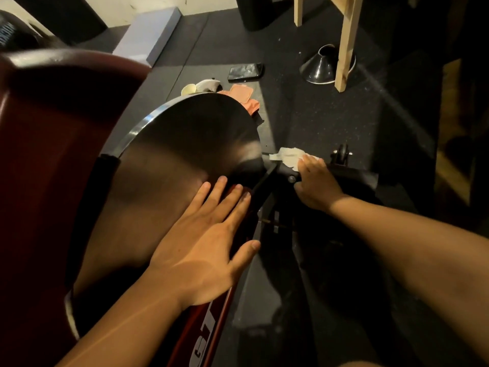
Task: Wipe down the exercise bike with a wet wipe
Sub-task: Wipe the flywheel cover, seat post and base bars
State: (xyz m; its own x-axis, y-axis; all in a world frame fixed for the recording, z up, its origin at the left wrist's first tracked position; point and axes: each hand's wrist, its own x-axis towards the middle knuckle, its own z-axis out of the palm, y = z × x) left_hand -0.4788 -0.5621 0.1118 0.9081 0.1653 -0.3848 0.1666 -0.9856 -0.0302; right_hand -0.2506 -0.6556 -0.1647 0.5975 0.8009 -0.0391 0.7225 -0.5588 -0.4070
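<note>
The exercise bike fills the left and centre: a dark metal flywheel (185,144) with a shiny rim under a red frame cover (53,154). My left hand (203,245) lies flat with straight fingers on the flywheel's lower edge and the red frame. My right hand (315,184) grips the black front base bar (352,176) and presses a crumpled white wet wipe (289,156) against it near the flywheel. A small transport wheel (343,154) sticks up just beyond the wipe.
Black rubber floor all around. Beyond the flywheel lie a phone (246,72), orange cloth pieces (242,92) and small pale items (201,87). A black cone-shaped object (321,66) sits behind a wooden post (346,41). A grey box (150,33) lies at the back left.
</note>
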